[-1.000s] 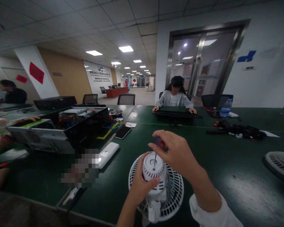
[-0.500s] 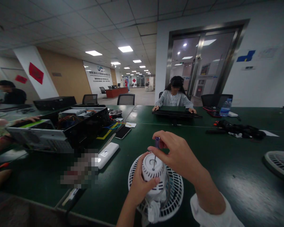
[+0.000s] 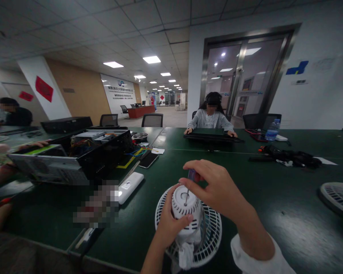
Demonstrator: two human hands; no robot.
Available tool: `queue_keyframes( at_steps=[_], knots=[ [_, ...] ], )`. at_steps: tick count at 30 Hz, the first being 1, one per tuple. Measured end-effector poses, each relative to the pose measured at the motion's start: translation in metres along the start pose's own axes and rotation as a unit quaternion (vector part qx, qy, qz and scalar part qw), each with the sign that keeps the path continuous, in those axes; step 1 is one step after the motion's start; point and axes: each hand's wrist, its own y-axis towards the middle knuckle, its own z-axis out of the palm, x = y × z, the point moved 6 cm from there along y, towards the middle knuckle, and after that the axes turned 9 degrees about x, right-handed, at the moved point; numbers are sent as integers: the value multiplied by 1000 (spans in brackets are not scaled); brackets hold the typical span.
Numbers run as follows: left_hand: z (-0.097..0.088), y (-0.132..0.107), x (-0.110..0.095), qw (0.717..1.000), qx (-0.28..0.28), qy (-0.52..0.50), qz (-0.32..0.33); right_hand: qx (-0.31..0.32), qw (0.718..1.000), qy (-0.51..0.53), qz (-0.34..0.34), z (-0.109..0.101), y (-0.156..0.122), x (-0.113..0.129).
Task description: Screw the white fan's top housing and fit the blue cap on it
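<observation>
A white electric fan [image 3: 188, 219] lies face down on the green table, its rounded motor housing pointing up and its round grille [image 3: 214, 236] underneath. My left hand [image 3: 170, 224] is wrapped around the housing, thumb in front and fingers on the far left side. Above it, my right hand [image 3: 213, 184] pinches the purple handle of a screwdriver [image 3: 191, 175] between thumb and fingers. The shaft runs down, slightly tilted, and its tip meets a small hole in the top of the housing. Whether a screw sits there is hidden.
An opened computer case [image 3: 103, 152] stands at left, with another person's hands beside it. Nearby lie a white power bank [image 3: 130, 187] and a phone [image 3: 149, 160]. Another grille [image 3: 338, 196] rests at right. Across the table a person [image 3: 210, 118] holds a dark flat panel [image 3: 213, 137].
My right hand's fingers have shifted slightly around the screwdriver handle, which leans a little more to the right. My left hand and the fan stay in place.
</observation>
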Motion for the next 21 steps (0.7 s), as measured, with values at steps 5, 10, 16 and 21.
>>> queue_keyframes(
  at_steps=[5,10,16,21],
  knots=[
    [-1,0,-1,1000,4,9,-5,31,998,49,-33,-2,-2,2],
    [0,1,-2,1000,-2,4,-7,20,1000,1,-7,0,0,0],
    [0,0,-2,1000,1,6,-9,22,1000,9,-19,-1,-3,1],
    [-1,1,1,1000,2,8,-8,14,999,-8,-42,-1,-4,5]
  ],
)
